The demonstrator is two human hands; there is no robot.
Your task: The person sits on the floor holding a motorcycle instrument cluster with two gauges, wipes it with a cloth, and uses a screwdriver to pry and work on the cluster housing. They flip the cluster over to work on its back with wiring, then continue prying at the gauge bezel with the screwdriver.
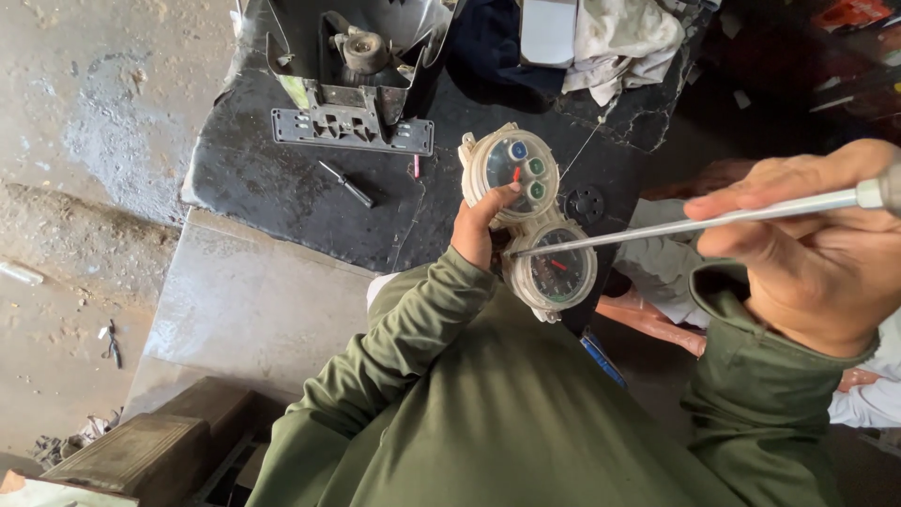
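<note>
Above black counter [282, 178]: left hand [477, 225] grasping twin-dial gauge cluster [530, 221]; right hand [807, 249] gripping long screwdriver [676, 225], tip touching lower dial rim.

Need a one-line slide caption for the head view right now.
Left hand grips a clear-cased twin-dial instrument cluster while the right hand sets a long silver screwdriver shaft against its edge.

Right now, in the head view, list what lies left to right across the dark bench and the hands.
Small screwdriver → left hand → twin-dial instrument cluster it holds → long metal shaft with its tip at the lower dial → right hand gripping that shaft.
</note>
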